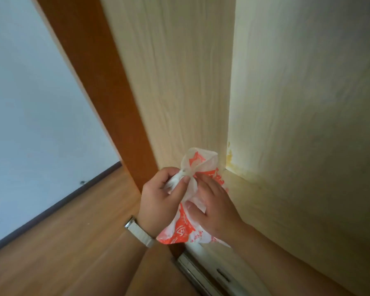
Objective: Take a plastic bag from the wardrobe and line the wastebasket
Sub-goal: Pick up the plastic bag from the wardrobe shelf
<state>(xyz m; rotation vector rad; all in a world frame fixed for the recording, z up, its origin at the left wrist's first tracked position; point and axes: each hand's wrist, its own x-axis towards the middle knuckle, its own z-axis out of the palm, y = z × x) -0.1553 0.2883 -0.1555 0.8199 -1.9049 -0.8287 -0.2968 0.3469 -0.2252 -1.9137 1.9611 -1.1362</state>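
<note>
A crumpled white plastic bag point(198, 161) with an orange-red print is knotted in the middle and held just above the wardrobe's floor. My left hand point(158, 199) pinches the knot with thumb and fingers, a pale watch strap on its wrist. My right hand point(214, 208) grips the bag's lower part from the right, with the thumb on the white plastic. The pale wood-grain wardrobe point(179, 82) fills the upper middle and right of the view. The wastebasket is not in view.
The wardrobe's brown front edge point(107, 99) runs diagonally on the left. A white wall point(30, 103) with a dark skirting board meets the wooden floor point(62, 242) at lower left. A metal sliding-door track point(201, 272) lies along the wardrobe's bottom front.
</note>
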